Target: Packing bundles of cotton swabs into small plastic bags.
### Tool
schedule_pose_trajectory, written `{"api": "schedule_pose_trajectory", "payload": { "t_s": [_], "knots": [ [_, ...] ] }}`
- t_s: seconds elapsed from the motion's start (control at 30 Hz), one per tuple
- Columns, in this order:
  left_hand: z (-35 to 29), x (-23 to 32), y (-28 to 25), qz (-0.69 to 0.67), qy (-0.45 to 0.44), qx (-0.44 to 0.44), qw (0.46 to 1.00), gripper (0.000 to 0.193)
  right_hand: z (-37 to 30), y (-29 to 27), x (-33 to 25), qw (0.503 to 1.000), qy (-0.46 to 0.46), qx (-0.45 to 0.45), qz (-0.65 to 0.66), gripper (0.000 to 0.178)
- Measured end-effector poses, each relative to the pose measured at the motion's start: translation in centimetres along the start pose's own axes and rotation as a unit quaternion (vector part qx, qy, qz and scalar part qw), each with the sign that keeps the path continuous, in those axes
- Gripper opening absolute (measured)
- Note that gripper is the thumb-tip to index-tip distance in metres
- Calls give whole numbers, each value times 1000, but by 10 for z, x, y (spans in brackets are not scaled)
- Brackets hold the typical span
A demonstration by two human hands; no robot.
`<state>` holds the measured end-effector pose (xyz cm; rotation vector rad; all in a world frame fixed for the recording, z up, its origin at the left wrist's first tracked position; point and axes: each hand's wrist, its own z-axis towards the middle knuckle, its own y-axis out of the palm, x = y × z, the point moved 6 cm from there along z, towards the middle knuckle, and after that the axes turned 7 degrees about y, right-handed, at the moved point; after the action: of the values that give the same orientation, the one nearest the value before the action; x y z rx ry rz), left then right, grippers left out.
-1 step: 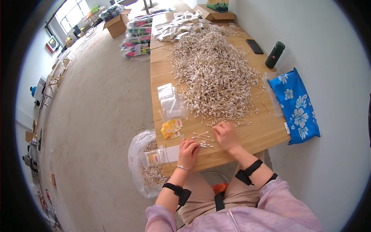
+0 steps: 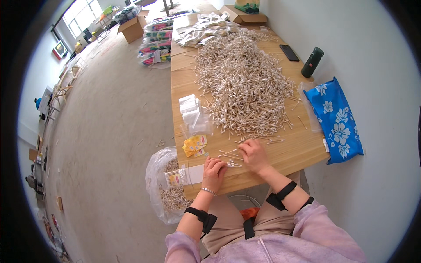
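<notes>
Nothing has shifted since the earlier view: both my hands rest in the same spots on the wooden table (image 2: 302, 153). My left hand (image 2: 214, 172) is curled around a small bunch of cotton swabs (image 2: 232, 164), their tips poking out toward the right hand. My right hand (image 2: 254, 154) lies just beside it, fingers bent over loose swabs (image 2: 229, 153); I cannot tell whether it grips any. Beyond both hands sits the big swab heap (image 2: 243, 83). Yellow packets (image 2: 195, 144) lie left of the heap's near edge.

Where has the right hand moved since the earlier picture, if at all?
No: the right hand keeps its place at the near edge of the swab pile.
</notes>
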<state>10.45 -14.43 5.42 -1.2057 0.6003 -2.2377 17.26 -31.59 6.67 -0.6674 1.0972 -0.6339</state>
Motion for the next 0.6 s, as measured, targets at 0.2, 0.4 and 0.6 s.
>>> {"api": "schedule_pose_trajectory", "payload": {
  "t_s": [0.2,0.4,0.6],
  "knots": [
    [-2,-3,2,0,-20,-9,1000,28,-3,25,-25,998,-29,-46,-35,12],
    [2,7,1,73,-27,-23,997,57,-9,14,-22,999,-17,-24,-20,20],
    [1,8,7,104,-14,-97,990,57,-13,-15,20,992,87,56,-75,17]
  ]
}}
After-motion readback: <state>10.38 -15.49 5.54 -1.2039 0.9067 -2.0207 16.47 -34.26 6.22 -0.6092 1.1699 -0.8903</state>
